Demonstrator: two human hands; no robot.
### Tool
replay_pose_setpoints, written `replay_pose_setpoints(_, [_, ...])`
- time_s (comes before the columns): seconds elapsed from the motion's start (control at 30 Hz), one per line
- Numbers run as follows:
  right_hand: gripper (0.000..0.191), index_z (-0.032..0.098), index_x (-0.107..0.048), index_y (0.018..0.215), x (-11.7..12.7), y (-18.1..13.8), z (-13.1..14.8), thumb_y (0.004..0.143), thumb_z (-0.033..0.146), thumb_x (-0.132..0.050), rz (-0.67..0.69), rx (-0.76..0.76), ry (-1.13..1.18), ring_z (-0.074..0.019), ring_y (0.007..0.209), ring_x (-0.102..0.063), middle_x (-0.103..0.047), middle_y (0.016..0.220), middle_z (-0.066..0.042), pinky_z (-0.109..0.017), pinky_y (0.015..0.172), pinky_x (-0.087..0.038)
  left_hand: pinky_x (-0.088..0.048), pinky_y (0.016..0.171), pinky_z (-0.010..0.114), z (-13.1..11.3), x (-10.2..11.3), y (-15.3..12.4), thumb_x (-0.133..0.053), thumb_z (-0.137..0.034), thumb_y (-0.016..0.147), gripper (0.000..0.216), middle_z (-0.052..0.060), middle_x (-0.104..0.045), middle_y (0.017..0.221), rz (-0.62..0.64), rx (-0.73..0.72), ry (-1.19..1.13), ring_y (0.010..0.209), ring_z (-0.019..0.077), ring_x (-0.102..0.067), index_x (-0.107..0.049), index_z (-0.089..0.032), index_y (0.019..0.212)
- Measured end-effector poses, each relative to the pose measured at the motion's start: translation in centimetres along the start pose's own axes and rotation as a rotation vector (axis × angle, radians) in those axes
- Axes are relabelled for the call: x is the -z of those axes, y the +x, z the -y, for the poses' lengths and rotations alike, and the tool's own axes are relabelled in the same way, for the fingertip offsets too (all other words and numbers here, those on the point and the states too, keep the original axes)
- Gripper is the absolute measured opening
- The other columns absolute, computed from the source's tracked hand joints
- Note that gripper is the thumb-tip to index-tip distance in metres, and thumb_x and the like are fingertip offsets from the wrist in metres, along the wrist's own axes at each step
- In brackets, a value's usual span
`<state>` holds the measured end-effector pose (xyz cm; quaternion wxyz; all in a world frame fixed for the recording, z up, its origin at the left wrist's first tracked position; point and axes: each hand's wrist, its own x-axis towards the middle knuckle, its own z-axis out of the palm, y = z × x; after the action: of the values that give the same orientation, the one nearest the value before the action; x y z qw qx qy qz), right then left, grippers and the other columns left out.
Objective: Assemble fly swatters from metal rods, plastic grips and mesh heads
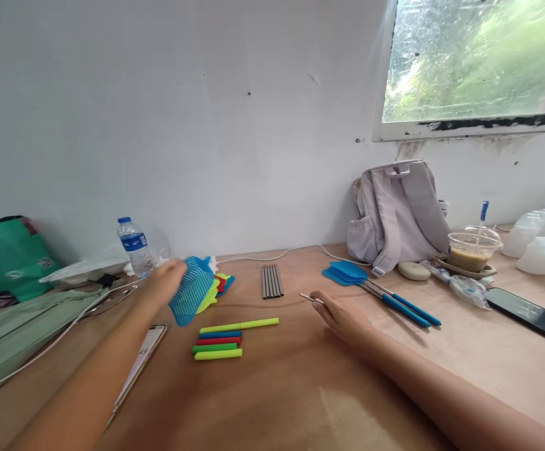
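Observation:
My left hand (pixel 168 279) is closed on a blue mesh fly swatter head (pixel 192 291), raised at the left and slightly blurred. Behind it lie more swatter heads, a yellow-green one (pixel 208 297) and a red one (pixel 220 284) among them. Low over the table, my right hand (pixel 341 313) pinches a thin metal rod (pixel 311 297) that points left. Several grey metal rods (pixel 272 282) lie side by side between the hands. Nearer me is a group of coloured handle tubes (pixel 218 342), with a longer yellow-green tube (pixel 239 326) above them.
Blue fly swatters (pixel 385 291) with metal shafts lie right of my right hand. Beyond are a backpack (pixel 394 213), an iced drink cup (pixel 472 250), a dark phone (pixel 530 318) and plastic bottles (pixel 540 254). A water bottle (pixel 134 247) and another phone (pixel 141 363) are left.

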<state>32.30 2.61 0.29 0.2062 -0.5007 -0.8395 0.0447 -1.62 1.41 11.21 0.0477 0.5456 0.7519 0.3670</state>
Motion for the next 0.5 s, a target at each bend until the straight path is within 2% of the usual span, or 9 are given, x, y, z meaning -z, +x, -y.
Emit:
replay_pose_setpoints(0.13, [0.03,0.022,-0.049,0.11,0.3,-0.9,1.6,0.093,0.034,-0.027,0.041,0.186,0.029,-0.0185,0.077,-0.06,-0.066,0.086,-0.005,-0.025,0.062,-0.035,-0.046,0.064,0.029,-0.7,-4.6,-6.9,-0.04,-0.046,0.077,0.032,0.001,-0.065,0.08,0.186,-0.047,-0.082,0.078,0.0217,-0.06,-0.06,-0.021,0.077])
replay_pose_setpoints(0.2, [0.03,0.023,-0.05,0.109,0.2,-1.4,2.6,0.093,0.034,-0.028,0.052,0.282,0.023,-0.0172,0.076,-0.06,-0.066,0.084,-0.004,-0.024,0.062,-0.035,-0.047,0.07,0.032,-0.7,-6.7,-9.8,-0.038,-0.049,0.078,0.035,0.002,-0.065,0.082,0.29,-0.123,-0.133,0.082,0.0231,-0.06,-0.059,-0.021,0.08])
replay_pose_setpoints(0.23, [0.03,0.023,-0.051,0.108,0.2,-1.6,3.1,0.093,0.034,-0.028,0.058,0.324,0.012,-0.0166,0.074,-0.06,-0.066,0.085,-0.004,-0.024,0.061,-0.035,-0.046,0.075,0.033,-0.6,-7.4,-10.8,-0.041,-0.05,0.077,0.034,0.003,-0.065,0.085,0.3,-0.187,-0.129,0.087,0.0241,-0.059,-0.059,-0.021,0.082])
replay_pose_setpoints(0.33, [0.032,0.022,-0.054,0.106,0.1,-2.0,3.9,0.094,0.035,-0.027,0.074,0.401,-0.044,-0.0148,0.069,-0.06,-0.066,0.085,-0.004,-0.023,0.056,-0.033,-0.042,0.084,0.039,-0.4,-8.3,-12.2,-0.047,-0.048,0.075,0.032,0.007,-0.064,0.095,0.267,-0.32,-0.09,0.096,0.0269,-0.056,-0.058,-0.021,0.087])
replay_pose_setpoints(0.5, [0.033,0.023,-0.054,0.107,-0.2,-2.2,4.0,0.094,0.037,-0.028,0.042,0.444,-0.028,-0.0136,0.067,-0.059,-0.066,0.083,-0.004,-0.024,0.056,-0.033,-0.043,0.083,0.038,-0.1,-8.2,-12.0,-0.047,-0.047,0.076,0.031,0.008,-0.065,0.095,0.257,-0.329,-0.083,0.096,0.0265,-0.057,-0.059,-0.02,0.087])
